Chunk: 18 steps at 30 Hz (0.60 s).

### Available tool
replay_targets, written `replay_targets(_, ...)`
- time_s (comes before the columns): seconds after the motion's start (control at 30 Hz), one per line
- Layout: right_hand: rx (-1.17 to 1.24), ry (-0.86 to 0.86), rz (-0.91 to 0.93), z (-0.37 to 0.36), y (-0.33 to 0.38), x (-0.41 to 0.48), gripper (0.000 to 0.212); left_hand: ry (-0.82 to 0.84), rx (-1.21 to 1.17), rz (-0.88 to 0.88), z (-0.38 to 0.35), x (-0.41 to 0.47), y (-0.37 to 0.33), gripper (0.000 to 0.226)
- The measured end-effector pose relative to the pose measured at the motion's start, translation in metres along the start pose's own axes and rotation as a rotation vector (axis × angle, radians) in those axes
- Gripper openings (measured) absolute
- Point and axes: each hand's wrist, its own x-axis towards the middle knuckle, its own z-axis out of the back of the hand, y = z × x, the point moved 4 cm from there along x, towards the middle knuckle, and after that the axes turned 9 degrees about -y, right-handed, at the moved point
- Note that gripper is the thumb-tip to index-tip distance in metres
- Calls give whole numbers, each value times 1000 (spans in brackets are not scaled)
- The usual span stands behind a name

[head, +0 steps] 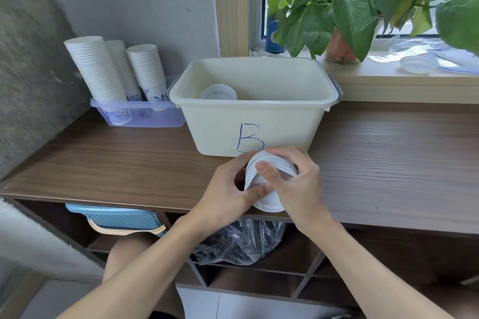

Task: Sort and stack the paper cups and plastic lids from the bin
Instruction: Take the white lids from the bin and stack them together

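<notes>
A stack of white plastic lids (269,198) lies on its side between both hands, just in front of the cream bin (259,106) marked "B". My left hand (228,189) grips the stack from the left, its thumb pressed on the lower lids. My right hand (295,179) wraps over the top and right side, thumb on the front lid. Inside the bin, more white lids (219,92) rest near the left wall. Three tall stacks of paper cups (114,70) stand upside down in a clear purple tray (155,115) at the back left.
The wooden counter (388,158) runs left to right, with a grey wall on the left. A potted plant (344,8) and loose clear lids (417,63) sit on the windowsill. Below the counter are a blue basket (119,217) and a bag-lined trash can (238,243).
</notes>
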Motion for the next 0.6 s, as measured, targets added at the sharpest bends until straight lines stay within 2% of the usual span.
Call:
replay_targets(0.27, 104, -13, -91, 3, -2, 5, 43, 36, 43, 52, -9, -2, 2, 60)
replay_targets(0.37, 57, 99, -73, 3, 2, 7, 47, -1, 24, 46, -6, -2, 0, 56)
replay_targets(0.5, -188, 352, 75, 2, 12, 16, 58, 12, 13, 20, -5, -2, 0, 58)
replay_targets(0.53, -242, 386, 117, 0, 14, 17, 62, 10, 15, 13, -4, -2, 0, 59)
replay_targets(0.6, -246, 344, 145, -3, 13, 18, 58, -1, 2, 14, -5, -4, 1, 60)
